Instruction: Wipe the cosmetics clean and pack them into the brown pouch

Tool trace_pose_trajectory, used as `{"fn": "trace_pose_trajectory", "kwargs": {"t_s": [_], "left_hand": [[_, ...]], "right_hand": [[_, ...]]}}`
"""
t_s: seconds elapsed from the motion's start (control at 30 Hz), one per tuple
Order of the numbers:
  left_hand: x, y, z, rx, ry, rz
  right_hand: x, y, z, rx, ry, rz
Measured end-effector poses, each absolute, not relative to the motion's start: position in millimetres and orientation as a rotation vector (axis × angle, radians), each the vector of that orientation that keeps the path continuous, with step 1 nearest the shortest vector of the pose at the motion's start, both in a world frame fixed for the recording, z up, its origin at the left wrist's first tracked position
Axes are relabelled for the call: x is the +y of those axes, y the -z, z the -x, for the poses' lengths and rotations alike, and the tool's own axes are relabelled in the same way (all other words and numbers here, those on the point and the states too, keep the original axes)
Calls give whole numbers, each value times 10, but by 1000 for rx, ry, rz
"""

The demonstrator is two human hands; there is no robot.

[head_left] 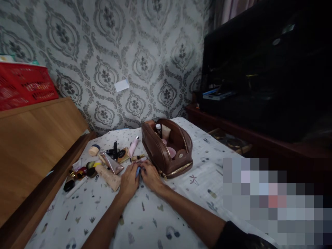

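Printed sheet (144, 223), left hand (129, 178), right hand (151, 175), blue item (138, 171) perhaps held

Ahead of me, grey damask wallpaper (144, 64) covers the wall, with a small white card (121, 85) against it. On my left, a red basket (28, 86) sits on top of a slanting wooden panel (38, 141). To my right I see a large black screen (259, 76) above a reddish-brown cabinet (220, 122), whose drawer (242, 150) is pulled out. Behind the screen's top edge hangs a pale pinkish curtain (234, 8).
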State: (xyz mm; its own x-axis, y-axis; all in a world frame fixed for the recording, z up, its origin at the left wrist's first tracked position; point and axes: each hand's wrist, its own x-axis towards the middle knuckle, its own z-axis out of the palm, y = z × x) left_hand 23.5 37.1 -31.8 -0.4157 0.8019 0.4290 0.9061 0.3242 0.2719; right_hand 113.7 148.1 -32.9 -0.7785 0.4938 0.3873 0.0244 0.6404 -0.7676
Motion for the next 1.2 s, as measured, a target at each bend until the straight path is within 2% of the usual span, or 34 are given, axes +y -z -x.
{"fn": "trace_pose_trajectory", "kwargs": {"t_s": [1.2], "left_hand": [[340, 161, -315, -2500, 604, 1552]], "right_hand": [[1546, 420, -1102, -2325, -1050, 373]]}}
